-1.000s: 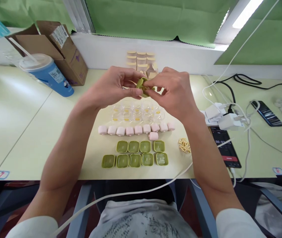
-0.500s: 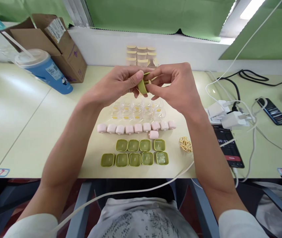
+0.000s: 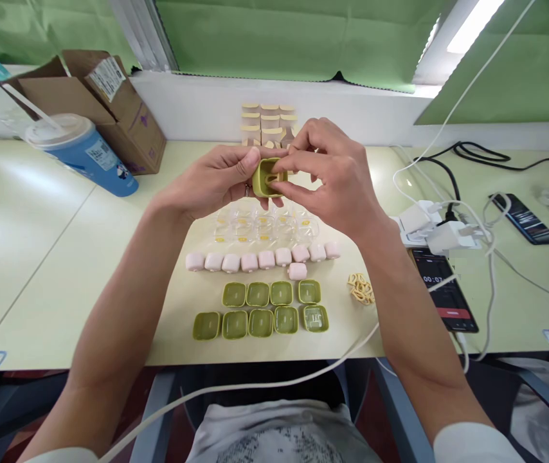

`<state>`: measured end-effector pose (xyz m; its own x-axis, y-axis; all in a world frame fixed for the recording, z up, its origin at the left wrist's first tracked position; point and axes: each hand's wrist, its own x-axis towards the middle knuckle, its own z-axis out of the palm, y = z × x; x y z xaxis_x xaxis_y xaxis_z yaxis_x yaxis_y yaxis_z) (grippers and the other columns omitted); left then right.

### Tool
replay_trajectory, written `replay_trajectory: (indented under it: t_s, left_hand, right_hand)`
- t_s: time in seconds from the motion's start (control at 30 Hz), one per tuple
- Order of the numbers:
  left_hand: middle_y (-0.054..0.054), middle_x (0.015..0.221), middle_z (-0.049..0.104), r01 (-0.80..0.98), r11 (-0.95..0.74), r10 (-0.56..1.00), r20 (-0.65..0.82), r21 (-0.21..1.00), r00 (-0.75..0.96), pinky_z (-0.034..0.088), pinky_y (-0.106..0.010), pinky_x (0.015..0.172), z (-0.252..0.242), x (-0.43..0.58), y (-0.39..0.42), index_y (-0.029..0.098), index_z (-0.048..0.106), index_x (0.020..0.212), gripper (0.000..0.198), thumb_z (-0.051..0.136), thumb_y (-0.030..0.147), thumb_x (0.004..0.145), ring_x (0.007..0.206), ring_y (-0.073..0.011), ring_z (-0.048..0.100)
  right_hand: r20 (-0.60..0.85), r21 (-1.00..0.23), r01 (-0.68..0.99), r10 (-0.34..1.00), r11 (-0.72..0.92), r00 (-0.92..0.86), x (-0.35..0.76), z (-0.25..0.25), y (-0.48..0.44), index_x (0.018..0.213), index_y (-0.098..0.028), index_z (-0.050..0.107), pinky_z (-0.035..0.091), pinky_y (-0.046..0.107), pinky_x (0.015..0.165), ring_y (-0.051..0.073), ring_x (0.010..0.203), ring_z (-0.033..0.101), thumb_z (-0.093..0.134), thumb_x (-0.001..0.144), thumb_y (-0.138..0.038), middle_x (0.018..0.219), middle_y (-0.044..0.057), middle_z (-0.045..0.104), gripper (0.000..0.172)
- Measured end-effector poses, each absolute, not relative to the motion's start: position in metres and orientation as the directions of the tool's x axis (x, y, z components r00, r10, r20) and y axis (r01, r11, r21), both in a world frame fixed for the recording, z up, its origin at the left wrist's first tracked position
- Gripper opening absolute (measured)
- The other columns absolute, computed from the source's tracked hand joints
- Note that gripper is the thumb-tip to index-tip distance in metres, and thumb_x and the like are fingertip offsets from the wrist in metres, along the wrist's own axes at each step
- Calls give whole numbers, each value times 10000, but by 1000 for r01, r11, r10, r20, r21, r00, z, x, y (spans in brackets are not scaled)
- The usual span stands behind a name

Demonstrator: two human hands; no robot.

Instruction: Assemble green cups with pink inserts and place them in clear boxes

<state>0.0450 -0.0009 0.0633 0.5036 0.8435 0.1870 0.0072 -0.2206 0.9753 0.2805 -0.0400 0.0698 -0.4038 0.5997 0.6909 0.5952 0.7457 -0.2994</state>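
Note:
Both hands are raised above the table and meet on one small green square case (image 3: 269, 177), its open side turned towards me. My left hand (image 3: 211, 180) pinches its left edge with thumb and fingers. My right hand (image 3: 330, 177) grips its right side, with a fingertip at the opening. Below them on the table lie a row of clear plastic inserts (image 3: 265, 226), a row of pink caps (image 3: 262, 260) and two rows of green cases (image 3: 261, 308). A small heap of yellow rings (image 3: 360, 287) lies to the right of these.
Beige stacked boxes (image 3: 267, 122) stand by the far wall. At the left are a blue cup with a straw (image 3: 81, 153) and an open cardboard box (image 3: 105, 96). At the right lie white chargers (image 3: 441, 231), cables and two phones (image 3: 448, 292), one showing a timer.
The green case has been turned from edge-on, so its open side faces me. Both hands stay on it and sit slightly lower in the picture.

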Motion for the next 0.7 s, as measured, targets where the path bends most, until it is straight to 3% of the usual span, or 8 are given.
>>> replay_trajectory:
  t_s: [0.3,0.5,0.63,0.7]
  left_hand:
    - [-117,944,839,-21,-187,798,165,982,579,720,-422,783,69,42,-5,174,862,1084,479,839,646,1006,1022,-337,862]
    - [-146,1018,846,-86,-244,722,240,966,649,678,-408,757,66,39,-4,148,851,1079,598,892,722,914,899,-291,825]
    - [-144,1043,849,-56,-247,741,226,967,632,662,-403,772,68,40,-6,164,850,1117,518,863,665,983,963,-309,843]
    - [-117,1029,850,-26,-242,751,204,970,628,654,-366,783,69,42,-7,165,848,1122,476,781,633,1065,958,-279,852]
  right_hand:
    - [690,-94,650,520,754,-504,274,71,-44,966,-305,810,623,452,846,307,1142,708,656,1131,-297,1040,85,731,226]
    - [670,-87,671,542,736,-507,270,72,-48,928,-319,818,606,446,836,299,1120,692,672,1127,-296,1046,86,733,248]
    - [674,-129,657,552,743,-491,270,72,-44,916,-319,837,607,469,908,300,1119,681,719,1096,-294,1067,81,723,217]
    - [685,-174,634,555,753,-472,273,71,-39,948,-331,851,619,476,967,301,1154,676,745,1088,-349,1124,81,714,177]
